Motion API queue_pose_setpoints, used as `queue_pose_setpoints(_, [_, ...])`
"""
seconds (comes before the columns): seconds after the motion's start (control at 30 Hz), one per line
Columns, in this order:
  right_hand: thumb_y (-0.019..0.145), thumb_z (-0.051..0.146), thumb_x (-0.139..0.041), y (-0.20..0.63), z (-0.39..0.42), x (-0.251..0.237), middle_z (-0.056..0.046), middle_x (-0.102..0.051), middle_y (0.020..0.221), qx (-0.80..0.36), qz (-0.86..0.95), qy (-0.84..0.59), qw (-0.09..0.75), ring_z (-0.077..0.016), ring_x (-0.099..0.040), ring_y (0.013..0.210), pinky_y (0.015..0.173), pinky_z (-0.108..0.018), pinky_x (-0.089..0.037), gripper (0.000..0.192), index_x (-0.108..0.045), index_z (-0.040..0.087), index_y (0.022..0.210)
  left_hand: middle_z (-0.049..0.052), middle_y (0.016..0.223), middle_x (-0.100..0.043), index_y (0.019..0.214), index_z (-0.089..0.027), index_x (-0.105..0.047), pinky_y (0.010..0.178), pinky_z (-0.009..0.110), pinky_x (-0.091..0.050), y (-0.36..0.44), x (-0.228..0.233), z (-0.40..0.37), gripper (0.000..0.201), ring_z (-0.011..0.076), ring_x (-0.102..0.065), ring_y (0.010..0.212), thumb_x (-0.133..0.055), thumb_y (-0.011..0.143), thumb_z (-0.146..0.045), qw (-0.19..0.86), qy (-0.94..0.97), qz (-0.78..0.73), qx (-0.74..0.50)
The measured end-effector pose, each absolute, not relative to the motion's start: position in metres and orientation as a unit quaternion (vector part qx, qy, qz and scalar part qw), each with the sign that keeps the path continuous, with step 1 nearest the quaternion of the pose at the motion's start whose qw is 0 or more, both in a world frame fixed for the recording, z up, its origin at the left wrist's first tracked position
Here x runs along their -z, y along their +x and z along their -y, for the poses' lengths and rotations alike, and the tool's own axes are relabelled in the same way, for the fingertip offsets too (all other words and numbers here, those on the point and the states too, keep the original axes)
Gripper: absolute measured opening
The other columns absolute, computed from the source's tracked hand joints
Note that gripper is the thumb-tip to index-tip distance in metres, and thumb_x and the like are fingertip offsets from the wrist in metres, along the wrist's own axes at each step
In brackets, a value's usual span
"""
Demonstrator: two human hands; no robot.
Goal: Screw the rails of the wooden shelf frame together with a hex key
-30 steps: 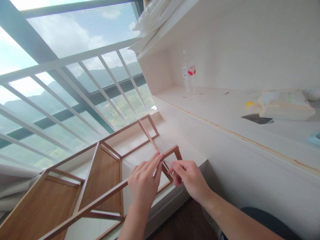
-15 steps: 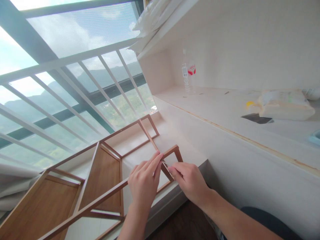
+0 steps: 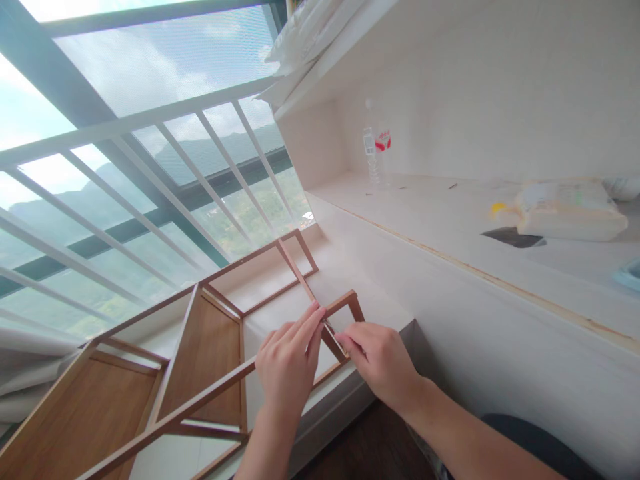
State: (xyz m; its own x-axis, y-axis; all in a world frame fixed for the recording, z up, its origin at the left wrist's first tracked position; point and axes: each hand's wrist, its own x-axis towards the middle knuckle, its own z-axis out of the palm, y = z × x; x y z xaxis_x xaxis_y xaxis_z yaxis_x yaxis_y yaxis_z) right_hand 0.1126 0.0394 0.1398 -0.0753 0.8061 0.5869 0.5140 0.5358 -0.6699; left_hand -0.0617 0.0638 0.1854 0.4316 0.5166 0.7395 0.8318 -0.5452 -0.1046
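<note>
A brown wooden shelf frame with panelled shelves lies tilted along the window side. My left hand is closed around its near rail, close to the right end, fingertips at the joint with a crosspiece. Just right of it, my right hand pinches a thin, shiny metal tool that looks like a hex key. The tool's tip points toward the joint beside my left fingertips. My right fingers cover most of its other end, and whatever fastener sits in the joint is hidden.
On the white ledge at right stand clear plastic bottles, with a soft white pack farther right. A railing crosses the window at left. A grey curtain hangs at the left edge.
Almost nothing differs. My right hand has shifted and turned very slightly at the tool, while my left hand and the wooden frame stay in place.
</note>
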Motion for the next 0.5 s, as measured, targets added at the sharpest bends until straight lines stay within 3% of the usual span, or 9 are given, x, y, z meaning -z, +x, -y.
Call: queue_pose_setpoints(0.5, [0.106,0.04,-0.047,0.1084,-0.0428,-0.1415,0.001,-0.058,0.066,-0.164,0.756,-0.396,0.494,-0.0124,-0.049,0.065,0.065,-0.026,-0.03,0.043,-0.052,0.019,0.068,-0.001,0.12,-0.075,0.119,-0.028,-0.073,0.071,0.03,-0.049,-0.0606,-0.19,-0.062,0.026,0.0156,-0.074,0.08,-0.059,0.099,-0.022,0.222,-0.822,0.413,0.324])
